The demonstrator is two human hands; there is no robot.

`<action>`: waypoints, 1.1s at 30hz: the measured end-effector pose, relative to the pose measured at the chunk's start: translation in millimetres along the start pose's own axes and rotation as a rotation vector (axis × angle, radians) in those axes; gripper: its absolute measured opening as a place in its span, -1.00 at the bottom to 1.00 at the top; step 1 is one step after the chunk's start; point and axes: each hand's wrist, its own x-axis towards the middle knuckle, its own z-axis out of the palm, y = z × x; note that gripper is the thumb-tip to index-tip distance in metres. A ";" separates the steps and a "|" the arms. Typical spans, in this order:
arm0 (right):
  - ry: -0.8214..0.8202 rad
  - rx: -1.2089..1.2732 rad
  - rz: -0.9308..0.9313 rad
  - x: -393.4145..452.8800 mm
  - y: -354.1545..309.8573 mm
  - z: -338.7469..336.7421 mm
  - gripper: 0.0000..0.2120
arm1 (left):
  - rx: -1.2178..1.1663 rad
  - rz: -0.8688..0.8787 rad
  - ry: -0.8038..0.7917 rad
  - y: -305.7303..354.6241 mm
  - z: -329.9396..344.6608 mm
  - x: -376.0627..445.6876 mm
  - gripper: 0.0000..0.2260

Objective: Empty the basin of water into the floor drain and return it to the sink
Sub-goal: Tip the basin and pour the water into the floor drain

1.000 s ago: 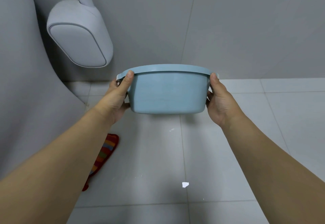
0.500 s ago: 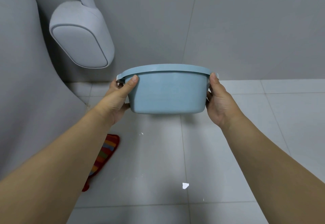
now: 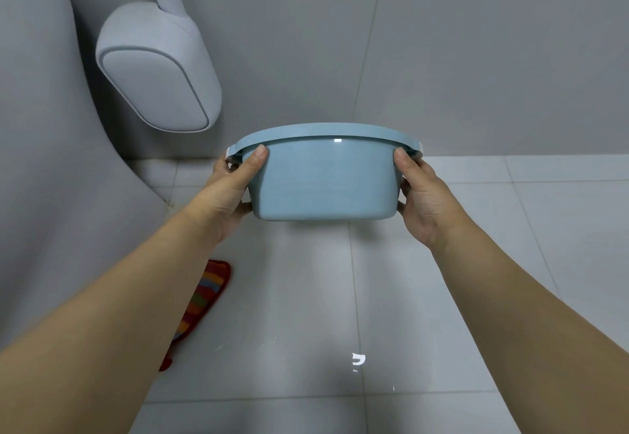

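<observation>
Both hands — left hand (image 3: 228, 192), right hand (image 3: 420, 195) — clamp the basin (image 3: 325, 181) between their fingers, tipped away, seemingly to pour.

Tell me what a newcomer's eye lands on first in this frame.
The pale blue basin, held mid-frame above the tiled floor, gripped at its sides by the left hand and right hand. Next, the striped red mat at lower left.

We see little change: the left hand (image 3: 227, 192) slides its thumb from the rim of the blue basin (image 3: 325, 180) down onto the wall below it, and the floor tiles (image 3: 286, 314) at six o'clock now show more small wet glints.
</observation>
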 end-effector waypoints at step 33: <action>0.011 0.143 0.084 4.3 -0.1 5.1 0.41 | -0.058 -0.015 0.031 4.2 8.1 -8.0 0.22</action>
